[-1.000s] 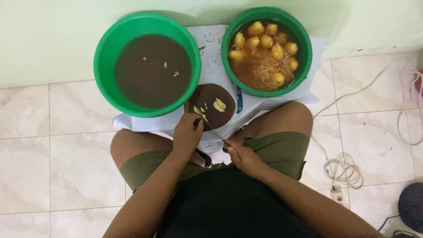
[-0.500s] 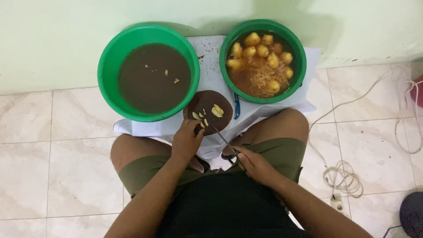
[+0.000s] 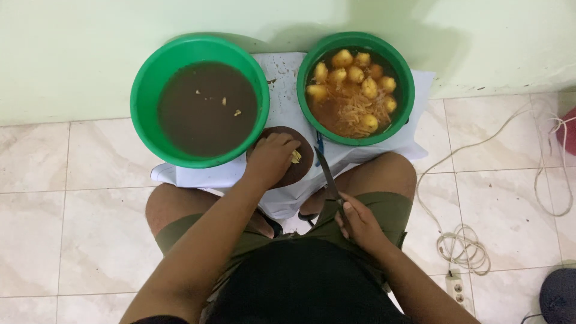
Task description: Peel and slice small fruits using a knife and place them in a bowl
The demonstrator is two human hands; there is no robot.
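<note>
My left hand (image 3: pixel 271 157) rests on a small round dark cutting board (image 3: pixel 299 171), fingers curled over pale yellow cut pieces (image 3: pixel 296 157). My right hand (image 3: pixel 358 223) lies over my right thigh and grips a knife (image 3: pixel 327 174), its blade pointing up toward the board's right edge. Beyond the board stand two green basins: the left basin (image 3: pixel 144 102) holds dark brown water with a few floating bits, the right basin (image 3: pixel 408 90) holds peeled yellow potatoes (image 3: pixel 354 78) and shreds in brownish water.
A white sheet (image 3: pixel 282 78) lies under the basins against a pale green wall. I sit on a tiled floor with knees apart. A white cable (image 3: pixel 462 252) coils at the right near a power strip (image 3: pixel 459 289). A dark object (image 3: pixel 558 297) sits at the bottom right corner.
My left hand moved up onto the board and closed over the cut pieces. My right hand drew the knife back from the board toward my thigh.
</note>
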